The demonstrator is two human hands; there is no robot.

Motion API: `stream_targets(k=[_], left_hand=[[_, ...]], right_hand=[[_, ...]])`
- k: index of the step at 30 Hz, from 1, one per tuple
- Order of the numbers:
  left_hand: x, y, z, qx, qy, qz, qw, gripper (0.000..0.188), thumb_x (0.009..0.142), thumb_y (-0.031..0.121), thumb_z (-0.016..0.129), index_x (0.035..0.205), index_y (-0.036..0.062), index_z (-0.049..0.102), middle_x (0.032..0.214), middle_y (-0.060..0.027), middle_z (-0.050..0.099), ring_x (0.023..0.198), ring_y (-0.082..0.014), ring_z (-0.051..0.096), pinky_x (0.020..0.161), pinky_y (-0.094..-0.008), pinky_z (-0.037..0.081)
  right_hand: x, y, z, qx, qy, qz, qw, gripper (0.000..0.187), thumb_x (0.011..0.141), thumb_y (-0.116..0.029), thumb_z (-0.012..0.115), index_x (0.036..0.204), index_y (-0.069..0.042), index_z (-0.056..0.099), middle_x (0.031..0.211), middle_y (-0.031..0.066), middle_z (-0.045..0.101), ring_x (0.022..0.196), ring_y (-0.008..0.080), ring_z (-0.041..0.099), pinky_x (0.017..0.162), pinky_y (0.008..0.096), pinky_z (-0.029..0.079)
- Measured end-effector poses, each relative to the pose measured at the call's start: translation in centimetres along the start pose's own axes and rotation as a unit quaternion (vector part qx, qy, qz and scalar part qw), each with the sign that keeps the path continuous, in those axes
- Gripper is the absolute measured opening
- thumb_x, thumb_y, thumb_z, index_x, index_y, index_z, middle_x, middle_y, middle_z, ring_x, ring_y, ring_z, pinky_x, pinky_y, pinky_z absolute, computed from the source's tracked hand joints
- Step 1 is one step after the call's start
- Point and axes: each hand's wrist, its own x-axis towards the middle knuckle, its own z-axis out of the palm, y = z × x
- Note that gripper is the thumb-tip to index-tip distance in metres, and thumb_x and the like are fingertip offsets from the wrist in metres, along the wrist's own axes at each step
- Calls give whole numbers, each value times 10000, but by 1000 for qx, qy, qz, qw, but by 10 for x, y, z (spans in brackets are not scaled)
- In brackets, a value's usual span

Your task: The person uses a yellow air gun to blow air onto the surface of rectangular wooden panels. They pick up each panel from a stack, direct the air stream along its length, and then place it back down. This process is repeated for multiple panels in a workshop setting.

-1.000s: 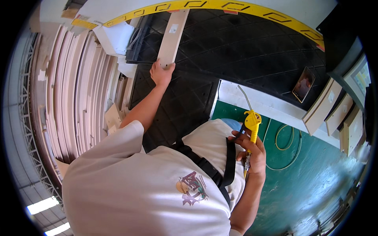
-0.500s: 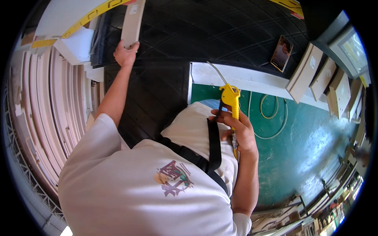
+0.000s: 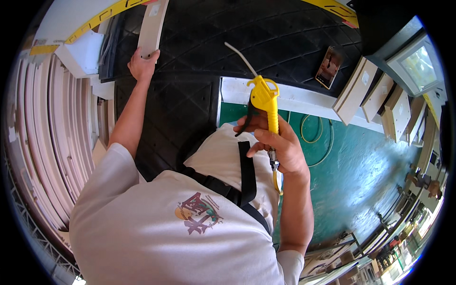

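Observation:
My left hand (image 3: 141, 65) grips the near end of a long pale board (image 3: 153, 29) at the upper left, thumb on one side and fingers on the other. The board reaches away over a black quilted mat (image 3: 199, 28). In front of my waist, my right hand (image 3: 280, 145) is wrapped round the ridged handle of a yellow air blow gun (image 3: 264, 95). Its thin bent metal nozzle points up and to the left, over the mat. A black trigger shows beside my fingers, and a yellow hose hangs from the metal fitting below.
Several long pale boards (image 3: 47, 142) stand stacked on the left. A phone (image 3: 328, 67) lies on the mat's right part, near several short boards (image 3: 354, 90). A thin hose (image 3: 327, 147) loops over the green floor (image 3: 342, 190). Yellow edging (image 3: 99, 21) runs along the far side.
My right hand has raised the blow gun, and its nozzle now reaches farther up and left over the mat. My left hand still holds the board; the whole view has shifted slightly.

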Motion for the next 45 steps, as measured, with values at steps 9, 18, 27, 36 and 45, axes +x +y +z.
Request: stream_targets(k=[9,18,27,36,45], left_hand=[[-2,5,-2,-2,-5,-10,1000,830,744,578,838,1341,30,658,1294,-192,707,1220,-340,647,1094,-462,399],[-3,8,-2,-11,26,-11,1000,740,732,532,845,1293,80,676,1221,-167,712,1145,-353,649,1064,-463,432],[-4,15,-9,-27,33,-30,999,704,691,470,885,1245,76,702,1185,-173,703,1096,-393,643,975,-493,487],[-3,13,-3,-24,37,-29,999,723,692,472,887,1270,88,686,1194,-158,697,1110,-386,631,1001,-482,475],[-4,-1,4,1,38,-5,999,736,724,526,863,1280,80,679,1207,-164,710,1156,-351,648,1035,-482,446]], right_hand=[[16,-64,75,80,-5,-176,981,728,833,18,533,1536,49,348,1429,259,563,1353,367,574,858,447,662],[21,-89,100,93,12,-203,975,703,847,41,453,1533,35,298,1427,255,557,1332,374,589,756,453,681],[22,-92,108,68,44,-203,976,728,839,45,441,1556,13,318,1422,230,556,1336,363,588,710,409,690],[32,-100,118,62,37,-217,973,699,841,38,444,1522,58,290,1400,248,565,1329,364,593,667,419,695],[31,-76,102,75,2,-162,984,614,880,51,452,1483,40,337,1348,188,569,1293,307,599,669,387,696]])
